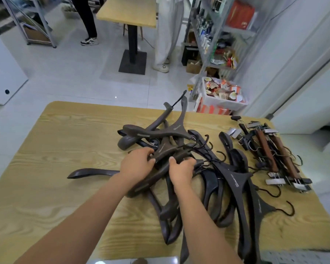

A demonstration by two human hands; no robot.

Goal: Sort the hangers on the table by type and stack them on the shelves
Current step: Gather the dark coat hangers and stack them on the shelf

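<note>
On the table (65, 149) — tangled dark-brown hangers (172, 130).

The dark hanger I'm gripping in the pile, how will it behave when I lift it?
Probably rigid: the dark hanger has thick moulded arms. It will likely snag and drag others along, since wire hooks cross it.

A single head-worn camera looks forward and steeply down, close over the tabletop (46, 149) (wide-angle, so edges bow); the floor (74, 73) recedes toward 12 o'clock, a shelf rack (234, 30) toward 1 o'clock.
</note>
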